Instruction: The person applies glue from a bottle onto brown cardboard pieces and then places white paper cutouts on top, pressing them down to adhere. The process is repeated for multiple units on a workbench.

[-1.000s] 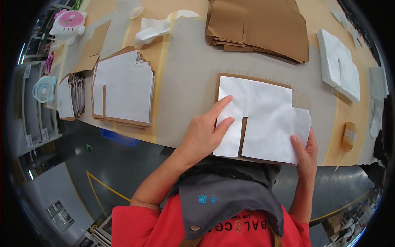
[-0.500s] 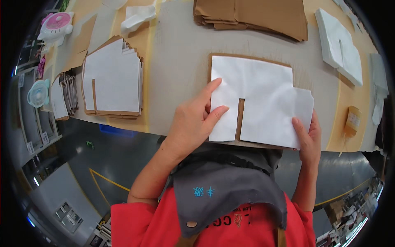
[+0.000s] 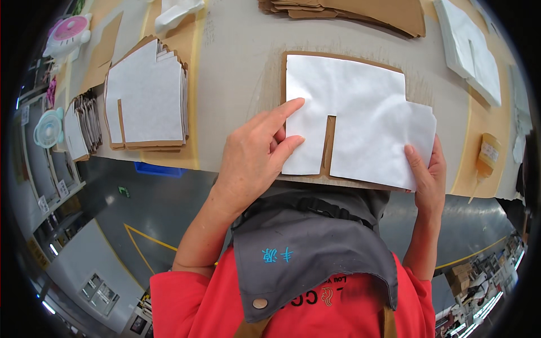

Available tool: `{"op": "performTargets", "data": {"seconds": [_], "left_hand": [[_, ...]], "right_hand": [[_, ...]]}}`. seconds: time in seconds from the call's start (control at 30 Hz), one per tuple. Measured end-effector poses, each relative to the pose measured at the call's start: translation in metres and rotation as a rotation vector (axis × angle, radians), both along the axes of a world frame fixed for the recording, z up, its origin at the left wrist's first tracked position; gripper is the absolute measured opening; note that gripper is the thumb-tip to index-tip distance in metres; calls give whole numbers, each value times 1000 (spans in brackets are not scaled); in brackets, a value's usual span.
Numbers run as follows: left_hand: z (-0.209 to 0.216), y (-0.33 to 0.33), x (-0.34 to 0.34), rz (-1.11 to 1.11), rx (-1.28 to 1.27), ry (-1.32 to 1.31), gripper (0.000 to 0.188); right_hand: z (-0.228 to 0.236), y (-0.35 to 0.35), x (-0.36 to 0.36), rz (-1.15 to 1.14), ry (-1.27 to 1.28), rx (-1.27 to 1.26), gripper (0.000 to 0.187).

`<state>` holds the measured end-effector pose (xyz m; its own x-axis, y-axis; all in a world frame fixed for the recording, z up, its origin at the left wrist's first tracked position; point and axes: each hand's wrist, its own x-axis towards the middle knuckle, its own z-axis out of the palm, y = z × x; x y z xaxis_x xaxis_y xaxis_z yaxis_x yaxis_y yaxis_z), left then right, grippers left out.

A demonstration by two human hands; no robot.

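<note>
A white sheet (image 3: 366,135) with a narrow slot and a stepped right corner lies over a brown piece (image 3: 345,58) of similar shape, whose edge shows along the top and left. My left hand (image 3: 253,147) rests at the left edge, index finger and thumb spread apart on the white surface. The other fingers of that hand are partly hidden. At the lower right corner, my right hand (image 3: 427,172) pinches both layers, thumb on top and fingers underneath. The near edge of the pair lies at the table's front edge.
To the left stands a stack of white-faced brown pieces (image 3: 147,98), beside a smaller stack (image 3: 84,127). Brown pieces (image 3: 349,12) are piled at the back, white sheets (image 3: 470,53) at the back right. An amber bottle (image 3: 487,155) lies right. Two small fans (image 3: 49,128) line the left side.
The view has shifted, so the tabletop sits higher in the picture. Both hands keep nearly the same places on the white sheet and brown piece.
</note>
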<state>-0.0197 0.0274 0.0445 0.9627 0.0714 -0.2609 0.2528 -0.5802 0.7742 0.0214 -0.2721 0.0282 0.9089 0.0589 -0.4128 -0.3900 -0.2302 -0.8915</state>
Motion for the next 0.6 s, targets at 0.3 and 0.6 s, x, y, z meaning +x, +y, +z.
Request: {"op": "performTargets", "data": {"seconds": [0.3,0.6], "left_hand": [[-4,0,0,-31,52,-33,51],[-9,-1,-3,-32,76,-94,51]], "right_hand": [[-1,-1,0,1,8,-10,47],[0,1,-2,-12,-22,-40,51]]}}
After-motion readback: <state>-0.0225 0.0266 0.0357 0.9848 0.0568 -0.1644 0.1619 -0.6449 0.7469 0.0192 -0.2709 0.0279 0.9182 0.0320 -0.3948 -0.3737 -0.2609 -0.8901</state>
